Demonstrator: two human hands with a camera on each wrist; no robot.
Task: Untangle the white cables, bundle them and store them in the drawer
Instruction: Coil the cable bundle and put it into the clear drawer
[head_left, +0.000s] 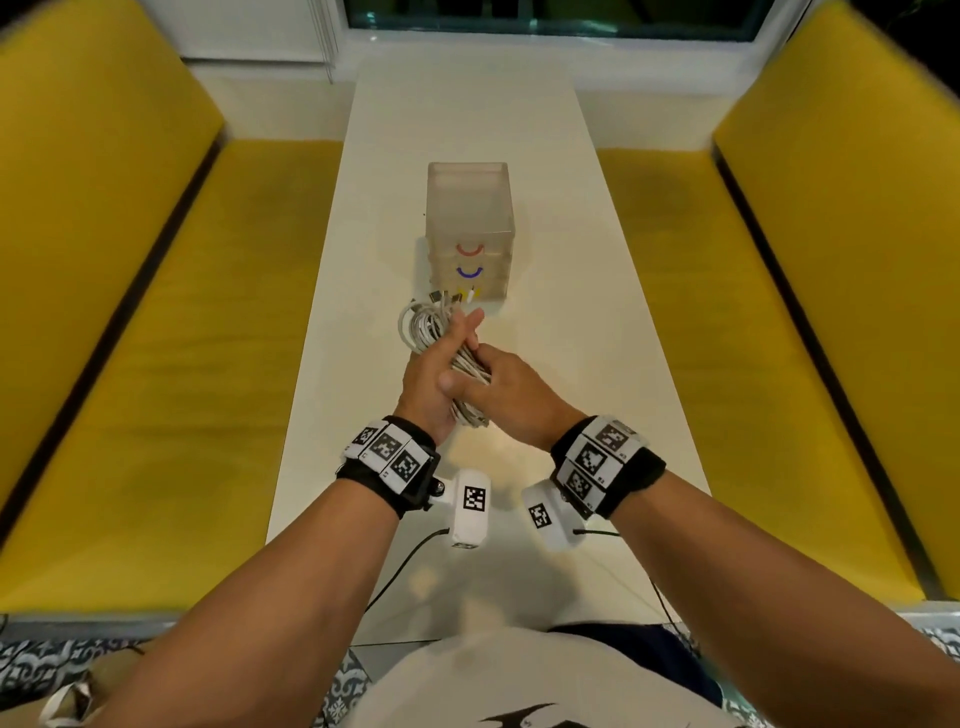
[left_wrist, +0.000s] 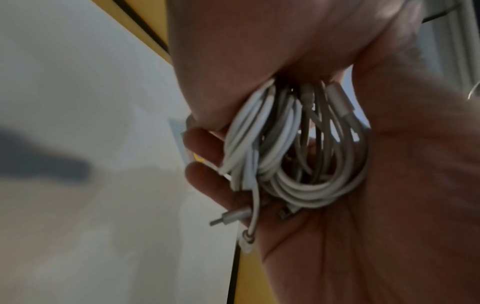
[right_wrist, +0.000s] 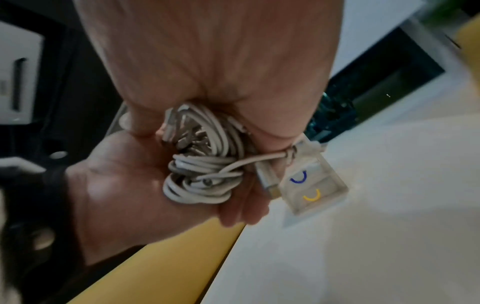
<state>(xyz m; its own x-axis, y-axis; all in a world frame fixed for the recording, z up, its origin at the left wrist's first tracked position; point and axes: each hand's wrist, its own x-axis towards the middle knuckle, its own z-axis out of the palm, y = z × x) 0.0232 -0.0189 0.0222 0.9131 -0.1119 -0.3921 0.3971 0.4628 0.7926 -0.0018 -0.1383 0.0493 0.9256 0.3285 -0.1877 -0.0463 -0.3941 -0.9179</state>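
Note:
Several white cables are coiled into one bundle held above the table, just in front of the drawer unit. My left hand cradles the bundle in its palm, thumb laid over it, fingers pointing towards the unit. My right hand grips the bundle from the right, fingers curled round it. In the left wrist view the coils lie in the left palm with plug ends hanging out. The right wrist view shows the coils squeezed between the right hand and the left hand. All three drawers look closed.
The translucent unit has red, blue and yellow handles, the yellow one partly hidden behind cable plugs. It stands mid-way along a narrow white table. Yellow benches flank the table on both sides.

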